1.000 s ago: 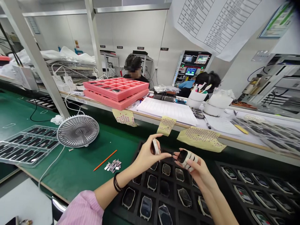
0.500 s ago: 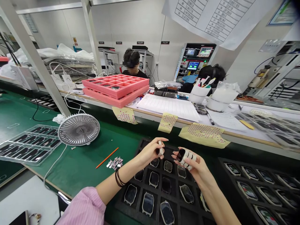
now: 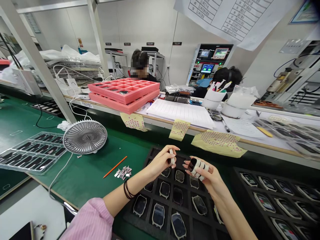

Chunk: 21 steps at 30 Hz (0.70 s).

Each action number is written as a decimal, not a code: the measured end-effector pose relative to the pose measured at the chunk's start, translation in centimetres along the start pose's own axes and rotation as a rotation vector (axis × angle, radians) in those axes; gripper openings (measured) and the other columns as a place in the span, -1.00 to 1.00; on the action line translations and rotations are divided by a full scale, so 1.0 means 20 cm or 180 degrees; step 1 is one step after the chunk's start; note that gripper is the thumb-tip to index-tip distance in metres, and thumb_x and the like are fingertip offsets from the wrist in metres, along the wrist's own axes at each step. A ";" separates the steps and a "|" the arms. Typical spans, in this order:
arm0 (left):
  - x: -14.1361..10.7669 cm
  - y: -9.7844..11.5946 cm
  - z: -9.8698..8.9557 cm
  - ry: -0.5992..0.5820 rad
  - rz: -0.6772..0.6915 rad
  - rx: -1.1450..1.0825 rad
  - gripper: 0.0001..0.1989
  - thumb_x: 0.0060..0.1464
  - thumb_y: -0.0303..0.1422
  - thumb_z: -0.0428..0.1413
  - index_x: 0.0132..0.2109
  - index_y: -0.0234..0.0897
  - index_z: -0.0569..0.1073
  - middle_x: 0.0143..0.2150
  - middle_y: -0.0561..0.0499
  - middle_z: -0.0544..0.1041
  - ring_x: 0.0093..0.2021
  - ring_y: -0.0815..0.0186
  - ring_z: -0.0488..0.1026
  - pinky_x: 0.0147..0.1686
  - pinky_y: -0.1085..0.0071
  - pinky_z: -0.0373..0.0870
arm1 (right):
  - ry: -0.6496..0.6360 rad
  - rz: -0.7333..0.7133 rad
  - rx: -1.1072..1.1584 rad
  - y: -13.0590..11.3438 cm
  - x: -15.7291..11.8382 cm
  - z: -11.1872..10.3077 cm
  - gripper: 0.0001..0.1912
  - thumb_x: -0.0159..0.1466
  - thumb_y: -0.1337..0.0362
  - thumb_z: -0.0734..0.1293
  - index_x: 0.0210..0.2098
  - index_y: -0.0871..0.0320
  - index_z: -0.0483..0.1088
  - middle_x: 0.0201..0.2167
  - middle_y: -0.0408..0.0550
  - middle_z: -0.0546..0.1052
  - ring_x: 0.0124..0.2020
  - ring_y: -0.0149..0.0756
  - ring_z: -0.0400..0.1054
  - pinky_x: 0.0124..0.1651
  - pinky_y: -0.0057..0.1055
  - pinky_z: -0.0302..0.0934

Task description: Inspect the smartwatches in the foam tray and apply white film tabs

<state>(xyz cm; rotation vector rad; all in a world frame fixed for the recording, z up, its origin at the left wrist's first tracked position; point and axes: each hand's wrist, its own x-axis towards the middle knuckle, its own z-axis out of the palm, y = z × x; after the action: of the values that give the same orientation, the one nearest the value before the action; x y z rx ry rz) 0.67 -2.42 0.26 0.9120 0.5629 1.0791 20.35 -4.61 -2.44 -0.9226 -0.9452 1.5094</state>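
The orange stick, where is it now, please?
The stick lies left of centre in the head view, on the green bench between the fan and silver pieces.

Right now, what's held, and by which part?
Left hand: one watch case, by its pale rim. Right hand: stacked watch cases, by their pale sides.

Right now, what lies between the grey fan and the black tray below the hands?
The head view shows an orange stick and a small pile of silvery pieces there.
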 end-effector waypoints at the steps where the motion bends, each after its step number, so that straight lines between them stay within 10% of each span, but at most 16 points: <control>1: 0.00 0.00 0.00 0.0007 0.0005 0.0000 -0.79 -0.07 -0.42 0.10 -0.20 -0.28 0.44 -0.28 0.05 0.22 -0.42 0.46 0.20 -0.49 0.49 0.14 | 0.0011 0.0001 -0.0007 0.00 0.00 0.00 -0.54 -0.06 0.21 0.58 -0.16 0.16 0.54 -0.23 0.16 0.64 -0.13 0.15 0.53 0.05 0.18 0.31; 10: 0.02 -0.01 -0.03 0.0046 0.0079 0.0232 -0.75 -0.07 -0.40 0.06 -0.17 -0.27 0.41 -0.27 0.05 0.21 -0.42 0.45 0.21 -0.50 0.50 0.17 | 0.0005 -0.0057 -0.0055 0.00 0.00 0.00 -0.54 -0.04 0.20 0.58 -0.15 0.17 0.54 -0.20 0.18 0.63 -0.10 0.18 0.52 0.06 0.20 0.29; 21: 0.33 -0.26 -0.47 0.0650 0.0555 0.2188 -0.75 0.09 -0.54 -0.12 -0.10 -0.29 0.33 -0.30 0.08 0.20 -0.51 0.50 0.21 -0.48 0.52 0.29 | 0.0067 -0.0148 -0.0072 0.00 0.02 -0.01 -0.56 -0.04 0.22 0.58 -0.16 0.16 0.54 -0.23 0.14 0.64 -0.13 0.14 0.53 0.06 0.18 0.31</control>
<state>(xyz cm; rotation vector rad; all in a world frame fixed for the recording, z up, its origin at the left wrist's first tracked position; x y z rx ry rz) -1.39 5.91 -8.88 1.4749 1.0767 1.1603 20.53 -4.23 -2.66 -0.9250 -0.9638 1.4500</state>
